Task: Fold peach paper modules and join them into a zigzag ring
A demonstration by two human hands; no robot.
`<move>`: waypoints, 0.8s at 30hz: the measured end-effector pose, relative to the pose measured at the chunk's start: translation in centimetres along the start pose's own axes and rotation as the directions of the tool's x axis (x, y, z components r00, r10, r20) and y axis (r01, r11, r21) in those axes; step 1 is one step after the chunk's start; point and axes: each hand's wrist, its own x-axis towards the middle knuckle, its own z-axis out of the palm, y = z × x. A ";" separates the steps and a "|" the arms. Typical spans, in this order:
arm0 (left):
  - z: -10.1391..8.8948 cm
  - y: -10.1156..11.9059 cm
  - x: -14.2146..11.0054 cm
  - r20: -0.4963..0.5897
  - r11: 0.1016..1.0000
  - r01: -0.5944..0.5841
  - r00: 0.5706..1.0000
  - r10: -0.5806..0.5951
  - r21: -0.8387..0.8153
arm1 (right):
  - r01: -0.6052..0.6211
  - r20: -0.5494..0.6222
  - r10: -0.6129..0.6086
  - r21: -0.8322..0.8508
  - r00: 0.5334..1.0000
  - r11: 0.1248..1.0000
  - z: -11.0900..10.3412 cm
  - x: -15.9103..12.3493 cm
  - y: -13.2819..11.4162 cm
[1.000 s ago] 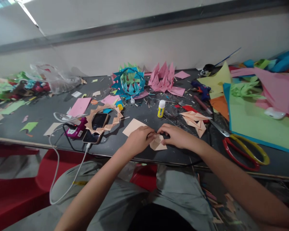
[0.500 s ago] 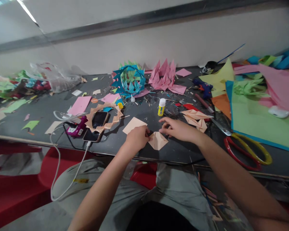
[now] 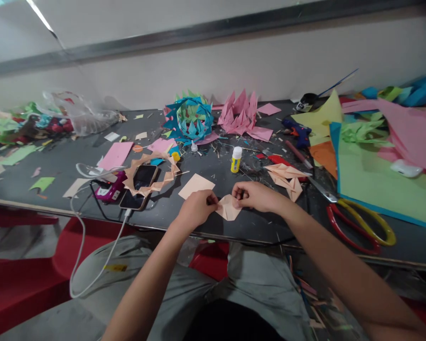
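On the worktop [image 3: 262,225], the folded paper [image 3: 228,210] lies on the near side of the glue stick [image 3: 236,161]. The left hand [image 3: 199,208] has its fingers pinched on the paper's left corner; the right hand [image 3: 255,196] has its fingers curled in, pinching the right corner. A flat sheet [image 3: 196,185] lies near left of the glue stick, folded pieces [image 3: 284,173] to its right.

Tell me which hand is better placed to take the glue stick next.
Probably the right hand: the upright glue stick stands just beyond it. The left hand is farther off; both hands are at the folded peach paper.
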 end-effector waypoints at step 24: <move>0.4 -2.0 -1.5 -0.074 0.943 -0.331 0.942 0.328 -0.026 | 0.465 -0.068 -0.521 -0.363 0.851 0.807 2.9 -0.2 0.9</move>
